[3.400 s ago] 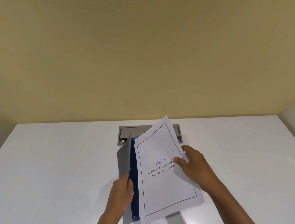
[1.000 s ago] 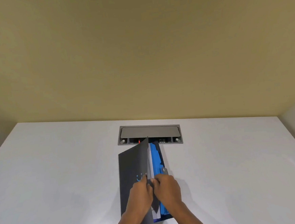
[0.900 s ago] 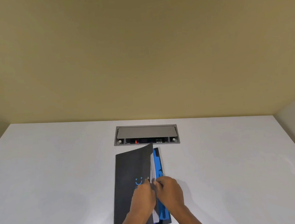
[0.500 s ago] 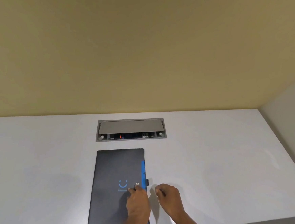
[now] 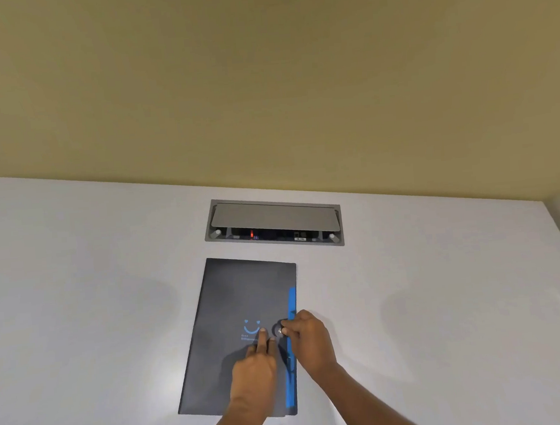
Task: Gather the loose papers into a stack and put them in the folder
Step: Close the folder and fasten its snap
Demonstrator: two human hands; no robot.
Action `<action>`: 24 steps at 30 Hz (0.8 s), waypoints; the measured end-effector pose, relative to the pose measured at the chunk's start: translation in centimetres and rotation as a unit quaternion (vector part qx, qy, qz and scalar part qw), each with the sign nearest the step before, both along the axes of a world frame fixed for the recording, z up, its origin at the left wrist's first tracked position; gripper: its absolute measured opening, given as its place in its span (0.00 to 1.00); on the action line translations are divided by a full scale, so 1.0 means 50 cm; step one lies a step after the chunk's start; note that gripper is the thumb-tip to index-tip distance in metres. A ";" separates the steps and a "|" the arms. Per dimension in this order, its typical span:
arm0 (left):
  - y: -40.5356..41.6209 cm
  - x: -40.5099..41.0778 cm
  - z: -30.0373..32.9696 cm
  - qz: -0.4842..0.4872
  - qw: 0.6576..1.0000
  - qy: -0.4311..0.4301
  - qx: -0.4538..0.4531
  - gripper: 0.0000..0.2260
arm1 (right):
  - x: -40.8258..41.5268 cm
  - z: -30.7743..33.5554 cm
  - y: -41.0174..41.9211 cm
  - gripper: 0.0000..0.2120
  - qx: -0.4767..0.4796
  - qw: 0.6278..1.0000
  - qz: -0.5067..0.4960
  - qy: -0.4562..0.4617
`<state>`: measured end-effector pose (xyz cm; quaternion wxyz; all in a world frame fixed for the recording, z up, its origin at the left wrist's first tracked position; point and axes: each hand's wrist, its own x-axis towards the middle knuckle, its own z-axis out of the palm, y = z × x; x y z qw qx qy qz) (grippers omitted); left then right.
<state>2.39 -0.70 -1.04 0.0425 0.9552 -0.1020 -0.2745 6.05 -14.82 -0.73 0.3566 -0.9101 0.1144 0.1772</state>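
White table (image 5: 94, 294), and the dark folder (image 5: 239, 302) lies closed flat near its front edge, papers out of sight. Left hand (image 5: 254, 365) presses outstretched fingers on the cover; right hand (image 5: 310, 340) pinches the round clasp (image 5: 279, 330) at the folder's right edge.

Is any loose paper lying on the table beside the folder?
No, only the closed folder lies on the white table; no paper shows.

The closed folder (image 5: 234, 330) is laid flat on the desk (image 5: 77, 295), near its front edge. Behind it, a cable box (image 5: 272, 223) is set into the desk. Both hands are placed on the folder's right part, the left hand (image 5: 254, 372) beside the right hand (image 5: 310, 340).
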 end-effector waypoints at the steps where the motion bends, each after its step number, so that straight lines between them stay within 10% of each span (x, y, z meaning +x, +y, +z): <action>1: 0.002 0.000 -0.003 -0.006 1.000 0.000 -0.001 0.32 | 0.005 -0.003 0.004 0.09 -0.009 1.000 0.012 0.004; 14: 0.010 0.005 -0.017 -0.021 0.999 0.037 -0.025 0.33 | 0.019 -0.026 0.033 0.13 -0.119 0.984 0.130 0.002; 24: 0.081 0.024 -0.004 0.071 0.993 -0.042 -0.088 0.16 | 0.013 -0.017 0.041 0.10 -0.075 0.997 0.009 0.016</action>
